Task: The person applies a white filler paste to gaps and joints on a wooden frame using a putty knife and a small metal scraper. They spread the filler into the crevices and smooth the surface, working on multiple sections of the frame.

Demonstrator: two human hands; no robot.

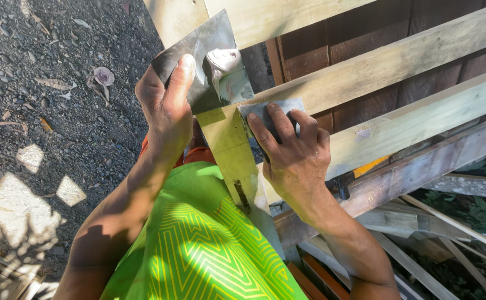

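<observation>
Left hand (168, 108) clamped on wide metal blade (198, 55) bearing grey filler (223, 60); right hand (293, 155) clamped on small scraper (271, 110) against timber rail (398, 61).

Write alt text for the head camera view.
The left hand holds a metal plate carrying pale filler, while the right hand presses a small scraper against a wooden post. Gravel ground lies behind.
</observation>
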